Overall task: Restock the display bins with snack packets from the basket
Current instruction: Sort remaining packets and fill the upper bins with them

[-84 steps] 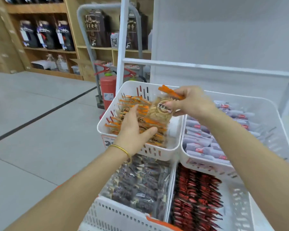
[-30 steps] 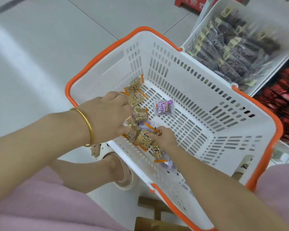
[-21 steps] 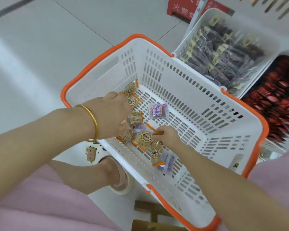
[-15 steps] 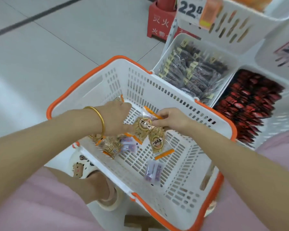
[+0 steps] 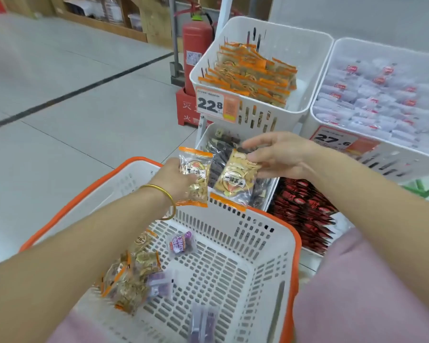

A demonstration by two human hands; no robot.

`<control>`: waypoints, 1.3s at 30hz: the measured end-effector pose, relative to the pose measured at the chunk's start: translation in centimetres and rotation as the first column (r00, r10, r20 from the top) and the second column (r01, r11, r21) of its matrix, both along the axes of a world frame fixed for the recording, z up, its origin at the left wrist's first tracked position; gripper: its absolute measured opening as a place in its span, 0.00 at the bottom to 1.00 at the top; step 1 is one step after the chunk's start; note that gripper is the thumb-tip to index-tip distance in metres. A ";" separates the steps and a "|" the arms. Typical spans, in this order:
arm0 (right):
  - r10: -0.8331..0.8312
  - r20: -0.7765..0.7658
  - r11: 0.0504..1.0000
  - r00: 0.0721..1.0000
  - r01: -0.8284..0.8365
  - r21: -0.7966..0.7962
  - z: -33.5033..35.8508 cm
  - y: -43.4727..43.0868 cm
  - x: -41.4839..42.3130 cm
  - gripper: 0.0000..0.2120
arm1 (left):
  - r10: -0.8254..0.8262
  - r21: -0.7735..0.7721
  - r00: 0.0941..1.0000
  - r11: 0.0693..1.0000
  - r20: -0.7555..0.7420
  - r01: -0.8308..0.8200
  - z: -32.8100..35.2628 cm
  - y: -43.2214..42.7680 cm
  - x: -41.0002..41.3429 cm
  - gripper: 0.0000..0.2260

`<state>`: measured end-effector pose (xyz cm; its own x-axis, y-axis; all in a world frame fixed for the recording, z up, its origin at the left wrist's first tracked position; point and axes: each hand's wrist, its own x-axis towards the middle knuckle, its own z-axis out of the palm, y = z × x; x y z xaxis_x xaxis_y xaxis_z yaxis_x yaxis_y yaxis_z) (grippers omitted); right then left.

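Note:
My left hand (image 5: pixel 176 180) grips an orange-edged snack packet (image 5: pixel 195 177) above the far rim of the white basket with an orange rim (image 5: pixel 270 243). My right hand (image 5: pixel 280 154) pinches a second orange-edged packet (image 5: pixel 235 179) by its top, just right of the first. Several more orange-edged packets (image 5: pixel 131 276) and purple packets (image 5: pixel 181 242) lie on the basket floor. The upper left display bin (image 5: pixel 305 45), price tag 22.8, holds a row of the same orange-edged packets (image 5: pixel 253 73).
A bin of white packets (image 5: pixel 367 100) stands at the upper right. Below are a bin of dark packets (image 5: pixel 223 142) and one of red packets (image 5: pixel 305 206). A red fire extinguisher (image 5: pixel 196 45) stands behind the rack. Grey floor lies left.
Both hands have lifted out of the basket, each with an orange-edged packet, and risen toward the bins. The view has tilted up from the basket to the rack.

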<state>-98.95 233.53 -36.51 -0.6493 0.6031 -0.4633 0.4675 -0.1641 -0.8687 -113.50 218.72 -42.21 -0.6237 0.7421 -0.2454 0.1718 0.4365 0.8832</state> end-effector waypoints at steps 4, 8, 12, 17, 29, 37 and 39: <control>-0.295 -0.190 0.906 0.936 0.211 -0.366 -0.4 -0.3 -0.7 0.15 | 0.200 0.112 0.920 0.962 0.338 -0.250 -0.9 1.3 -0.2 0.05; -0.323 -0.231 0.876 0.918 0.198 -0.439 -1.8 -1.5 -2.2 0.11 | 0.158 0.284 0.784 0.875 0.600 -0.393 0.6 2.2 0.7 0.10; -0.145 -0.109 0.982 0.983 0.130 -0.134 -2.9 -1.8 -2.7 0.05 | 0.056 0.357 0.894 0.904 0.444 -0.234 0.7 2.4 1.2 0.24; 0.046 0.045 0.990 0.998 -0.051 0.128 -2.5 -2.4 -2.8 0.07 | 0.124 0.348 0.963 0.915 0.238 -0.204 0.1 2.0 0.7 0.16; -0.031 -0.239 0.957 0.971 0.097 0.272 -1.2 -2.7 -1.9 0.09 | -0.096 0.433 0.982 0.901 0.163 0.016 1.1 1.5 1.8 0.28; 0.140 -0.219 0.929 0.966 -0.051 0.367 1.9 -1.2 -0.7 0.28 | -0.225 0.403 0.973 0.896 0.049 0.187 2.6 1.6 1.6 0.32; 0.243 -0.243 0.950 0.939 -0.179 0.256 3.6 0.4 0.0 0.27 | -0.272 0.400 0.962 0.881 -0.007 0.252 4.0 2.6 1.3 0.39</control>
